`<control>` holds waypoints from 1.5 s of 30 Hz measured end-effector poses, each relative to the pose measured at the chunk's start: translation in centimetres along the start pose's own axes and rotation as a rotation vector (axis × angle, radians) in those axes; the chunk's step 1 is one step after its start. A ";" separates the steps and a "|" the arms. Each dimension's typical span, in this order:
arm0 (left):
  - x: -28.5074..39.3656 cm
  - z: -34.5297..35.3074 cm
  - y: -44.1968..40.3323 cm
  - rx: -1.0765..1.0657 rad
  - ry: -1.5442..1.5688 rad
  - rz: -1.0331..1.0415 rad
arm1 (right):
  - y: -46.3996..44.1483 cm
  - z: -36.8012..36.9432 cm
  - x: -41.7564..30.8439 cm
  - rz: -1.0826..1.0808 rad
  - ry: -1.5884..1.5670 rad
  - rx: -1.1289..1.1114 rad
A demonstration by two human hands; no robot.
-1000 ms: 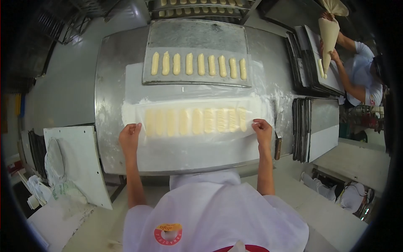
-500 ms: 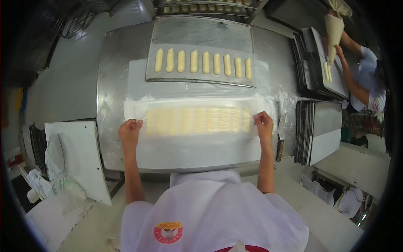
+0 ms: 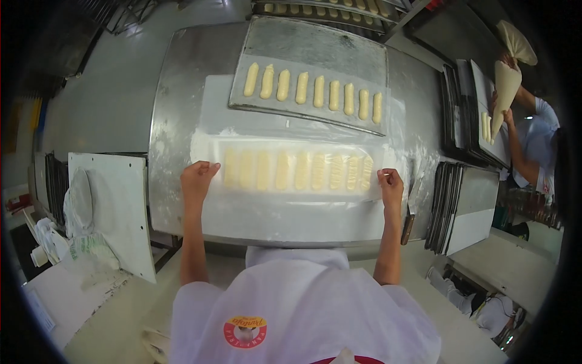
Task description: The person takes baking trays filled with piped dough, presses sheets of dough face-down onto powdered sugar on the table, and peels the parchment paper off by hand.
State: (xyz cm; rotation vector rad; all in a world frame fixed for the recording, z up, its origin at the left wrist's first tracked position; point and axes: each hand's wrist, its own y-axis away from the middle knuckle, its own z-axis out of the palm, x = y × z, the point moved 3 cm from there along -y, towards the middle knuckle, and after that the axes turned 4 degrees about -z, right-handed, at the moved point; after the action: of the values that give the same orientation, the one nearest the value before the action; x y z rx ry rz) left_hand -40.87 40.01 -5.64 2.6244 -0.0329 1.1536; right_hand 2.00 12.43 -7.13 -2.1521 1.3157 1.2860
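Note:
My left hand (image 3: 199,179) pinches the left end of a thin translucent sheet (image 3: 291,144) between thumb and fingers. At the opposite end, my right hand (image 3: 391,183) pinches the sheet's edge in the same way. Several pale yellow piped batter strips (image 3: 301,170) show in a row through the sheet, those at the right looking wrinkled or ridged. Beneath is white floury powder (image 3: 202,145) on the steel table (image 3: 176,103). Behind the sheet, a metal baking tray (image 3: 315,42) carries a paper with several more batter strips (image 3: 319,91).
A wooden-handled knife (image 3: 408,227) lies right of my right hand. Stacked trays (image 3: 445,206) stand at the right, where another person (image 3: 526,133) holds a piping bag (image 3: 506,91) over a tray. A white board (image 3: 112,212) leans at the left; a tray rack (image 3: 327,12) is behind.
The strips under the sheet, blurred before, now show distinctly. Both hands still pinch the sheet's ends. The view has shifted and turned slightly, and the other person's piping bag has tilted.

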 end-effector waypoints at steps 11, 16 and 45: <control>2.0 -3.1 0.4 -0.087 0.177 -0.051 | 2.1 -4.1 -5.6 -0.013 -0.308 -0.039; 0.1 -1.2 -1.0 -0.063 0.118 -0.037 | -0.2 -0.8 -0.1 -0.022 -0.281 -0.144; 0.9 -2.5 -2.6 -0.021 0.104 0.237 | 0.0 -2.4 -4.5 -0.101 -0.208 -0.073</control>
State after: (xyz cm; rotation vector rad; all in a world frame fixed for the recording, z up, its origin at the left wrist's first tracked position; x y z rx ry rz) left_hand -41.77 43.29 -4.00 2.5907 -0.3415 1.3565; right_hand 2.44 13.36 -2.11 -2.0375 1.0805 1.4909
